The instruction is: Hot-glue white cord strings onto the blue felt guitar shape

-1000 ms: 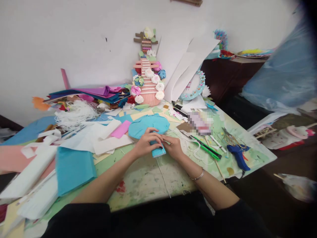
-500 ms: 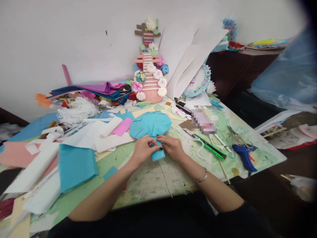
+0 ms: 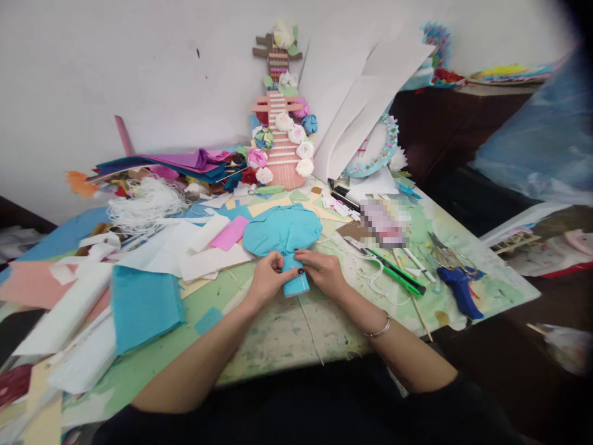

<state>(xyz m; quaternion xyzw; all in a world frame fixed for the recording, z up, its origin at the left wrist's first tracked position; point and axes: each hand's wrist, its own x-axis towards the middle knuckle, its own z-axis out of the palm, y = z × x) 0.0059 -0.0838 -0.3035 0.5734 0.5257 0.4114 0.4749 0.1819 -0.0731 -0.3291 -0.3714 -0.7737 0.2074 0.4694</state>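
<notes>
A blue paper-covered shape (image 3: 282, 227), with a wide rounded top and a narrow neck toward me, lies on the table in front of me. My left hand (image 3: 269, 277) grips the left side of the neck, its thumb laid across the front. From the right, the fingers of my right hand (image 3: 325, 272) pinch the neck's other edge near where it meets the wide part. A white cord (image 3: 311, 327) trails from under the neck's lower end toward the table's front edge. What lies beneath the shape is hidden.
Left are folded blue paper (image 3: 147, 308), white paper rolls (image 3: 65, 309) and tangled white string (image 3: 143, 204). A flower-decorated paper instrument (image 3: 282, 148) leans on the wall. Right are a green utility knife (image 3: 401, 275), scissors (image 3: 447, 250) and a blue glue gun (image 3: 458, 290).
My left thumb has shifted slightly up along the neck and lies straighter across it. Both hands keep their hold on the blue shape. The view has moved a little.
</notes>
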